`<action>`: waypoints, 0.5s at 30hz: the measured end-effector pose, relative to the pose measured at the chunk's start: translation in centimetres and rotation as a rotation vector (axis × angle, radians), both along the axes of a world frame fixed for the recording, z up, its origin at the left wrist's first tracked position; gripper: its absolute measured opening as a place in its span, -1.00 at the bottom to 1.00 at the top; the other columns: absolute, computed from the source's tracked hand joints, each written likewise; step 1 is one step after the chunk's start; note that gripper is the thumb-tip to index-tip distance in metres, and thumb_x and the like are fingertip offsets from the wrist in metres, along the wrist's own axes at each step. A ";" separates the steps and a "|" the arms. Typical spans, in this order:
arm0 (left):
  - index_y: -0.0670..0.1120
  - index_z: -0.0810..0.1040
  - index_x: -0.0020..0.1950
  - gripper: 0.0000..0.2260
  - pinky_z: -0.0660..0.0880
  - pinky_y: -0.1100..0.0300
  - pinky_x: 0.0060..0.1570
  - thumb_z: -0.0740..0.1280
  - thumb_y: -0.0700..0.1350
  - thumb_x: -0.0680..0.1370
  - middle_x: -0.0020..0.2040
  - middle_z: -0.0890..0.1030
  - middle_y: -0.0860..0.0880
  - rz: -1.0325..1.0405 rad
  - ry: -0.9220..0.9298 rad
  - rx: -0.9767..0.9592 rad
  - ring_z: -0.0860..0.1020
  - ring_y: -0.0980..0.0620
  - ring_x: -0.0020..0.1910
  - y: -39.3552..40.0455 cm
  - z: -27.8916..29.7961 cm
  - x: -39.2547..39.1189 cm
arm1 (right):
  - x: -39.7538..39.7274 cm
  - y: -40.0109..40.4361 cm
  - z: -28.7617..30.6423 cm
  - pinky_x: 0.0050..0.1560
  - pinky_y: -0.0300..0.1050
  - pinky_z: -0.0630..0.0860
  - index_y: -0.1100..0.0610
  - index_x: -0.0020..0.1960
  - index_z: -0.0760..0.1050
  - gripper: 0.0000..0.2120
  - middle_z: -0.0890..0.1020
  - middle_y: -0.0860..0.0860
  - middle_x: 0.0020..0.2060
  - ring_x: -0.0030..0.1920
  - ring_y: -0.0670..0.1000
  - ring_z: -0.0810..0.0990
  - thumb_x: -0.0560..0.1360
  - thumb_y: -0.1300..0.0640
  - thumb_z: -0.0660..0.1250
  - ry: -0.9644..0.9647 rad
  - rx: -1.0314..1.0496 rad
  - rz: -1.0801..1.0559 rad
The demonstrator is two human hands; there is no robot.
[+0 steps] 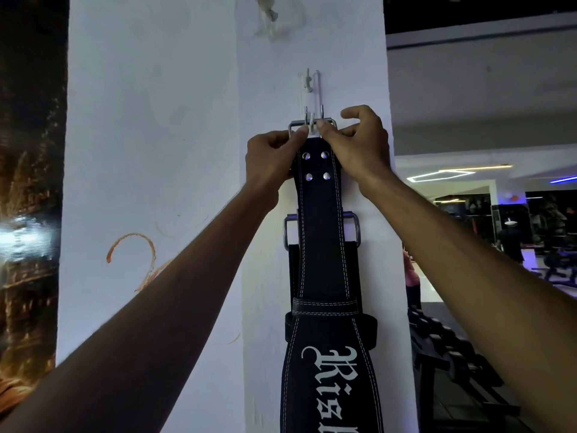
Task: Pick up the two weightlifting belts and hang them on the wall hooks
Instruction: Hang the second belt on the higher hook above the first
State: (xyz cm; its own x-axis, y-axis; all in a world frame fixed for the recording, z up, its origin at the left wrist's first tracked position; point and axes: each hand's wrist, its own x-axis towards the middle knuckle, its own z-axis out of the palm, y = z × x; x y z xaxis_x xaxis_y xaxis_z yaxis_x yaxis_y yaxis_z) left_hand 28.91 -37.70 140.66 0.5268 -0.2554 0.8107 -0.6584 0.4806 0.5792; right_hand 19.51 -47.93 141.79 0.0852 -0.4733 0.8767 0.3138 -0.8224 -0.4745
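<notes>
A black leather weightlifting belt (323,251) with white stitching and white lettering hangs down the white pillar. Its metal buckle (312,124) sits at a white wall hook (311,121), below a second hook (307,81) higher up. My left hand (271,157) pinches the buckle's left side, and my right hand (359,142) pinches its right side. Behind this belt hangs a second black belt (293,270), mostly hidden, with its own buckle (288,229) showing on both sides. What that second belt hangs from is hidden.
The white pillar (156,151) fills the middle of the view, with a torn patch (271,20) near its top. A dumbbell rack (452,354) stands at the lower right. A dim gym floor with benches (562,270) lies beyond on the right.
</notes>
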 end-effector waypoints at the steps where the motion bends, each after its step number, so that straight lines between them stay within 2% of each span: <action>1: -0.22 0.71 -0.01 -0.68 0.62 0.19 -0.26 0.48 0.05 0.54 -0.22 0.68 -0.03 0.004 0.019 -0.003 0.66 0.07 -0.29 0.0 0.3 0.0 | 0.0 0.1 0.2 0.12 0.02 0.58 0.02 0.23 0.48 -0.50 0.59 -0.13 -0.22 0.00 0.01 0.65 0.40 -0.21 0.43 0.009 0.021 -0.011; 4: -0.16 0.68 -0.18 -0.68 0.72 0.01 -0.11 0.53 0.11 0.45 -0.27 0.66 -0.04 0.037 0.071 -0.015 0.65 0.00 -0.28 -0.5 1.0 0.1 | 0.2 0.3 0.6 0.12 0.04 0.60 0.02 0.11 0.57 -0.53 0.66 -0.09 -0.14 0.01 0.03 0.66 0.32 -0.24 0.46 0.008 0.108 0.019; 8: -0.03 0.56 -0.32 -0.76 0.71 -0.15 0.02 0.53 0.07 0.37 -0.28 0.66 -0.03 0.055 0.141 -0.047 0.66 -0.06 -0.24 -0.8 1.1 -0.2 | 0.6 0.4 1.0 0.07 0.06 0.63 0.00 -0.10 0.60 -0.65 0.70 -0.04 -0.10 -0.05 0.04 0.69 0.24 -0.19 0.51 -0.006 0.191 0.079; 12: -0.02 0.55 -0.31 -0.79 0.70 -0.15 0.05 0.51 0.04 0.38 -0.28 0.66 -0.02 0.037 0.170 -0.043 0.65 -0.05 -0.25 -0.8 1.1 -0.5 | 0.8 0.3 1.3 0.03 0.09 0.66 -0.01 -0.17 0.55 -0.69 0.70 -0.03 -0.13 -0.10 0.05 0.70 0.19 -0.10 0.55 -0.033 0.244 0.166; 15: -0.04 0.60 -0.22 -0.83 0.69 0.04 -0.11 0.48 0.01 0.50 -0.24 0.66 -0.01 -0.015 0.168 -0.051 0.66 -0.01 -0.22 -0.8 0.2 -0.5 | 1.0 0.2 0.9 0.05 0.04 0.64 0.03 -0.08 0.58 -0.70 0.69 -0.04 -0.14 -0.11 0.01 0.69 0.27 -0.08 0.52 -0.065 0.232 0.187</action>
